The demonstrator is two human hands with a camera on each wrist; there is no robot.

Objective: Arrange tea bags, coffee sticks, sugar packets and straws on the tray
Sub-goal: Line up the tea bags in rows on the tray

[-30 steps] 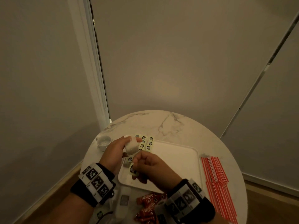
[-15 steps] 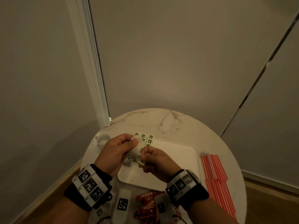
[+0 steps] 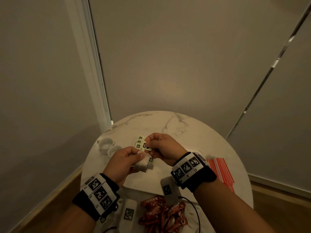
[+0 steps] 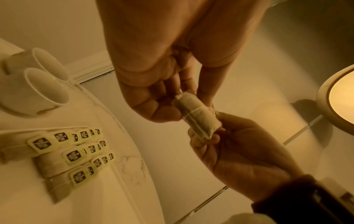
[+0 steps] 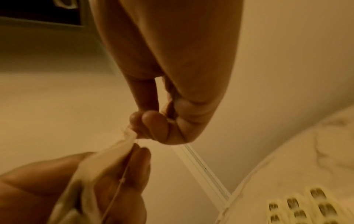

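1. Both hands meet above the near left part of the tray [image 3: 193, 149], working on a single tea bag [image 3: 143, 163].
2. The left hand [image 3: 124, 163] is curled round the tea bag, thumb on top and fingers beneath, and holds it clear of the bench [image 3: 168, 125].
3. The right hand [image 3: 164, 148] pinches with thumb and fingertips at the top end of the same bag, where the string comes off. In the head view a yellow paper tag [image 3: 146, 146] sits at these fingers; whether they grip the tag or only the string is hard to tell.
4. In the left wrist view the bag looks rolled into a short cylinder with its string wound round it. Its long axis runs from the left hand's fingertips toward the right hand.
5. Just beyond both hands, rows of placed tea bags [image 4: 72, 157] lie side by side with their tags overlapping, in the tray's far left corner.
6. My judgement: the held bag belongs beside those rows, so the coming move is a short reach forward, bag turned to lie parallel with them. Both hands are about equally near.
7. Two white cups [image 3: 107, 146] stand left of the left hand.
8. Red coffee sticks [image 3: 161, 214] are heaped near the wrists; red straws [image 3: 220, 172] lie right of the right wrist, all off the tray.
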